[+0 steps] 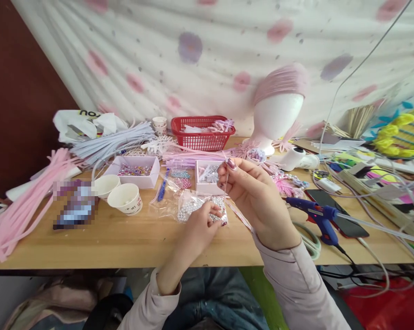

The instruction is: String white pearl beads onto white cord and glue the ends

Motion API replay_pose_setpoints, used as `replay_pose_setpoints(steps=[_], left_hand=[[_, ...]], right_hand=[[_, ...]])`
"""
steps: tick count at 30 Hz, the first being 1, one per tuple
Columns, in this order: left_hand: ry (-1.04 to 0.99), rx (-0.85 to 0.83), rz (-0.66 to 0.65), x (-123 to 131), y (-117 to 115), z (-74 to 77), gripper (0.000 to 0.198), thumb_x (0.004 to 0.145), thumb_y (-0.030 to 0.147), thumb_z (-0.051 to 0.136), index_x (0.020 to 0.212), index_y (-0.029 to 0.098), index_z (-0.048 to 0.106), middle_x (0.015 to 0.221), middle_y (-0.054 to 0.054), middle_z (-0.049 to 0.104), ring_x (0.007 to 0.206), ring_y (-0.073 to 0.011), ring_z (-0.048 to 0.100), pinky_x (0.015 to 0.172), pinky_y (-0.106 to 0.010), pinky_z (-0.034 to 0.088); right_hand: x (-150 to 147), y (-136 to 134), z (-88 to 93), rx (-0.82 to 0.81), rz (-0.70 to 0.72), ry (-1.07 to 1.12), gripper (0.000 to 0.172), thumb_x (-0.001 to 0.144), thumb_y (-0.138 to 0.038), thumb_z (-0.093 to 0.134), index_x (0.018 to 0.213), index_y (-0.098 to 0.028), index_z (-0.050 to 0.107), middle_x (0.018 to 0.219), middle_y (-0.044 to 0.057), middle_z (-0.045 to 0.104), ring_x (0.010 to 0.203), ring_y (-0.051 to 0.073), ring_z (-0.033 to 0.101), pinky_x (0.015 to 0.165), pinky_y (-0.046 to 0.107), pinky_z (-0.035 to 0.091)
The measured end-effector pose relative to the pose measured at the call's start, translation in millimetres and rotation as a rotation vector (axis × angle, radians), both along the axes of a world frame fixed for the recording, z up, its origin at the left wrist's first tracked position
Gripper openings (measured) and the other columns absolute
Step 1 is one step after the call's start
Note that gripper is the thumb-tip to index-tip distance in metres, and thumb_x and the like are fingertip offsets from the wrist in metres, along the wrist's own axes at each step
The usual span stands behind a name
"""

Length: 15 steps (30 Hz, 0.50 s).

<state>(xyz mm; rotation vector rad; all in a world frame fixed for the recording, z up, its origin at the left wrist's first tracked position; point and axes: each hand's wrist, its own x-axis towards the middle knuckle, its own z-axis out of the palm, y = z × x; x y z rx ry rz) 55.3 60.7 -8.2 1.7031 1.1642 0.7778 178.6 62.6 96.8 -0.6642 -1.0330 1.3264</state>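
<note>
Flowered cloth point(189, 48) hangs behind the counter point(124, 247). The right hand point(258, 197) pinches a thin strand point(224, 195), its long axis near upright; below and leftward lies the bag of white beads point(189, 208), nearer the left hand point(199, 225), curled over it, whether gripping I cannot tell.

A thin, pale strand point(225, 189) is held roughly upright, pinched in the right hand point(263, 199); its lower end seems too faint to be traced. A clear bag of round, white, pearl-like beads point(185, 210) is laid on the counter point(141, 247), partly covered by the left hand point(198, 229).
</note>
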Motion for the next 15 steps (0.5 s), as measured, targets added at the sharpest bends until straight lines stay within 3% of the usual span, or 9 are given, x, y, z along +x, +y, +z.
replay_pose_setpoints(steps=[3, 9, 15], left_hand=[[-0.023, 0.006, 0.027, -1.0, 2.6, 1.3, 0.027, 0.084, 0.017, 0.063, 0.110, 0.021, 0.059, 0.096, -0.003, 0.075, 0.066, -0.0162, 0.065, 0.071, -0.031, 0.050], [-0.065, 0.034, 0.011, -2.0, 4.2, 8.0, 0.009, 0.085, 0.016, 0.058, 0.081, 0.023, 0.062, 0.087, -0.002, 0.075, 0.078, -0.0204, 0.067, 0.079, -0.033, 0.049], [-0.149, -0.058, -0.043, -7.0, 2.6, 9.0, 0.007, 0.080, 0.017, 0.062, 0.075, 0.022, 0.065, 0.076, -0.001, 0.071, 0.069, -0.0179, 0.061, 0.070, -0.030, 0.047]], right_hand=[[-3.8, -0.2, 1.3, 0.005, 0.002, -0.015, 0.006, 0.080, -0.027, 0.078, 0.079, -0.024, 0.073, 0.079, -0.001, 0.068, 0.073, 0.011, 0.060, 0.070, 0.024, 0.051], [-5.9, -1.6, 2.5, 0.001, -0.005, -0.048, 0.013, 0.076, -0.032, 0.080, 0.078, -0.023, 0.071, 0.078, -0.001, 0.068, 0.073, 0.013, 0.060, 0.070, 0.026, 0.053], [-5.7, 0.0, 5.8, 0.024, 0.010, -0.049, 0.008, 0.082, -0.029, 0.075, 0.081, -0.023, 0.070, 0.081, -0.001, 0.067, 0.073, 0.012, 0.061, 0.072, 0.026, 0.051]])
